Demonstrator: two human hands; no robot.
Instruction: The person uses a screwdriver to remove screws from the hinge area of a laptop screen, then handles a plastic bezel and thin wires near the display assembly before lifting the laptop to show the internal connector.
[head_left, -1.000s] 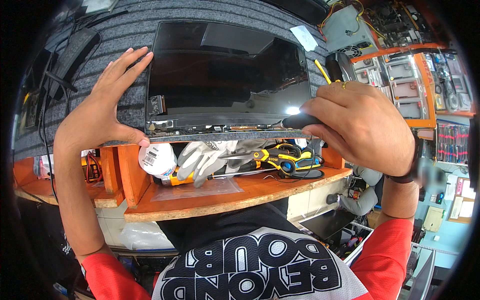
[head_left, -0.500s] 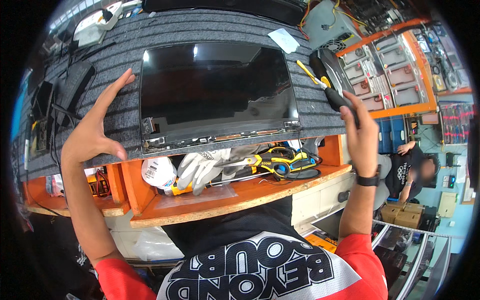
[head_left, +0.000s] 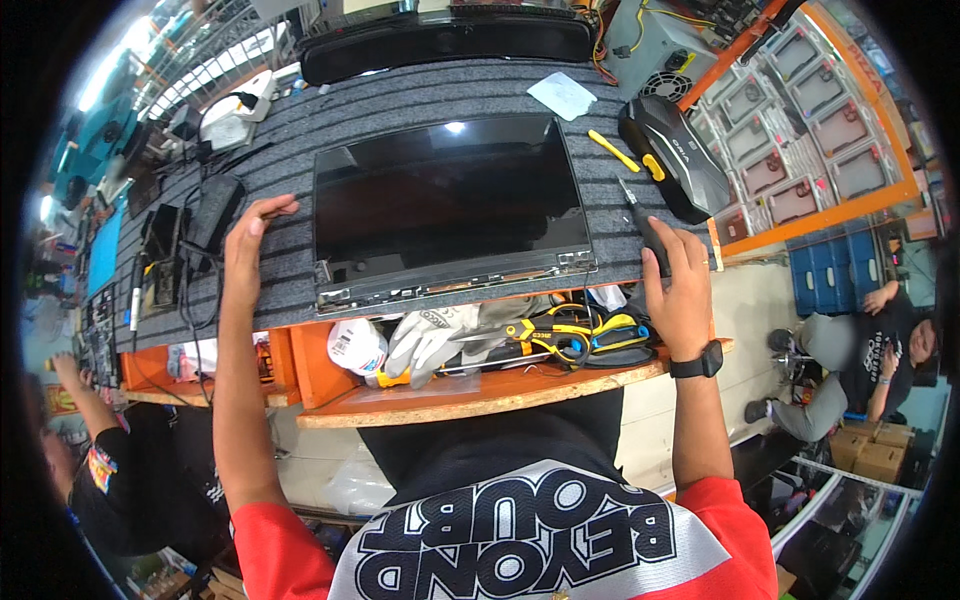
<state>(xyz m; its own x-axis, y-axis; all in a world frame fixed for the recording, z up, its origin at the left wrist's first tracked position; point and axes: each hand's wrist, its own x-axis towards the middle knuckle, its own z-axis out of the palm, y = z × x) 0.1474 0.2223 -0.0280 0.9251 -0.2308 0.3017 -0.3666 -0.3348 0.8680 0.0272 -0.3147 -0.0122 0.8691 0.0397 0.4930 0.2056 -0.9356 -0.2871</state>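
A laptop screen panel (head_left: 450, 195) with a dark, glossy face lies flat on the grey striped mat (head_left: 420, 100). Along its near edge the bezel is off, baring thin parts and hinges. My left hand (head_left: 250, 245) rests beside the panel's left edge, holding nothing, fingers stretched forward. Right of the panel, my right hand (head_left: 683, 285) has its fingers around the black handle of a screwdriver (head_left: 648, 228), whose thin tip points away from me. Beyond that tip a yellow pry stick (head_left: 613, 150) lies on the mat.
Below the mat an open orange drawer (head_left: 470, 395) holds grey gloves (head_left: 430, 340), yellow-black pliers (head_left: 550, 335) and a white container (head_left: 357, 347). A black case (head_left: 675, 160), paper (head_left: 562, 96) and speaker bar (head_left: 450, 45) surround the panel. Two people are at the sides.
The view has shifted, showing more of both sides. My right hand has lowered with the screwdriver toward the mat's near right edge. My left thumb is no longer spread out.
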